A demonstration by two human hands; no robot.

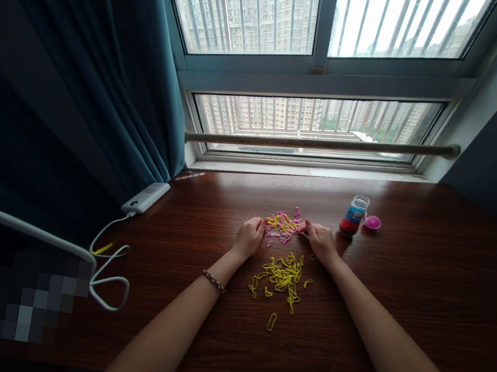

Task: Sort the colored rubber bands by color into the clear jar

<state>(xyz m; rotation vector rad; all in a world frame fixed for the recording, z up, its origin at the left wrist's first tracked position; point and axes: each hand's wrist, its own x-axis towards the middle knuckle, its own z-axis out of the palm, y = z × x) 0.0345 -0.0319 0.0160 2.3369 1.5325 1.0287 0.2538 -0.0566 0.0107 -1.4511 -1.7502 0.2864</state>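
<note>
A mixed pile of small pink and yellow rubber bands [283, 227] lies on the brown table between my two hands. My left hand [248, 237] is closed at the pile's left edge, with a bit of pink showing beyond its fingers. At the right edge, the fingers of my right hand [320, 243] are pinched together beside pink bands. What either hand holds is too small to make out. Nearer to me is a heap of only yellow rubber bands [284, 273], with several loose ones around it and a single yellow band [271, 322] in front.
A clear jar [354, 216] with a blue label and red contents stands open right of my right hand. Its likely lid, a pink cap [372, 222], lies beside it. At the left are a white power strip [146, 197], its cable [108, 283] and a blue curtain [149, 101].
</note>
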